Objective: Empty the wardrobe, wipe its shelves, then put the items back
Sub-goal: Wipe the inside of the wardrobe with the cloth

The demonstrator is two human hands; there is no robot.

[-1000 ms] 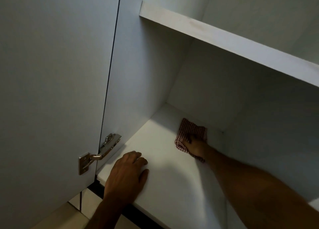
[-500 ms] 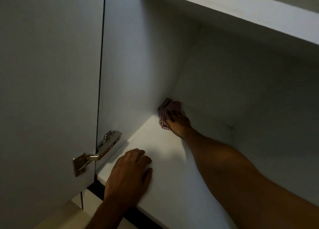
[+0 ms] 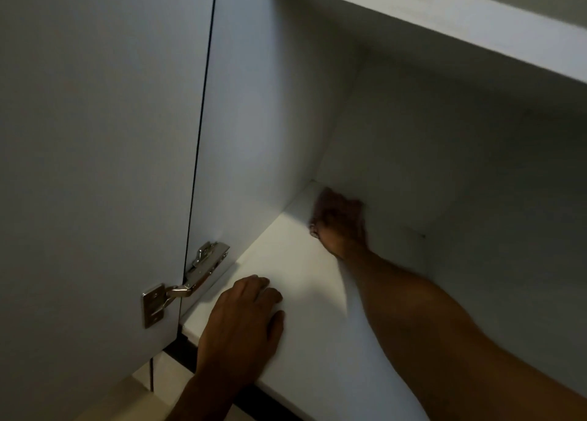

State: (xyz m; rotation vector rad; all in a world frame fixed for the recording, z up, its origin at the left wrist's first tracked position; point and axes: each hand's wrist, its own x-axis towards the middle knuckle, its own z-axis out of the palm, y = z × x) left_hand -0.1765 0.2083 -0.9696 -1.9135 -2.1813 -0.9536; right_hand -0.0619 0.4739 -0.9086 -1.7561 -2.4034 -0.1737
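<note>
While the right hand point(image 3: 341, 222) blurs far back on the shelf point(image 3: 317, 341), its grip unreadable — any cloth there would be soft, light — left hand point(image 3: 244, 319) rests flat, fingers straight.

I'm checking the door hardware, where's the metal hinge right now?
In the head view the metal hinge sits lower left, joining the door to the wardrobe's side wall, just left of the left hand.

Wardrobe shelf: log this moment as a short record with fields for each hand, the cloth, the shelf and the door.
left hand: rests flat on the front of the shelf
right hand: deep at the back left corner, motion-blurred
cloth: dark blur under the right hand; grip cannot be made out
shelf: white, nothing on it but the hands and cloth
door: open, metal hinge visible
</note>
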